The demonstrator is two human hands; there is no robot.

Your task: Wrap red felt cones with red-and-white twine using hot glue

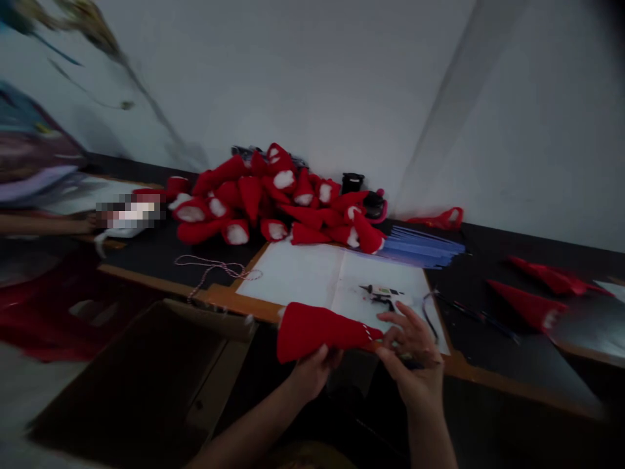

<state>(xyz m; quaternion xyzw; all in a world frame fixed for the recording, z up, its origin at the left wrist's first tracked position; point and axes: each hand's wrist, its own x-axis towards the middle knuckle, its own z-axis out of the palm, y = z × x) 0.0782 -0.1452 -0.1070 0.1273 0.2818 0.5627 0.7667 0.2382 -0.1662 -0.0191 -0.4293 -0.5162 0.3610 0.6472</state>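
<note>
My red cone is held before the table, my left hand closed under its wide end, my right hand pinching its tip, other fingers spread. Beyond, a glue gun rests on white paper.

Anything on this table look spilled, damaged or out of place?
Nothing seems spilled or damaged; the red cone in the left hand looks intact. The striped cord looks untidy, in loose loops by the left edge of the white sheet, a strand reaching the front edge of the table, perhaps easy to snag.
</note>
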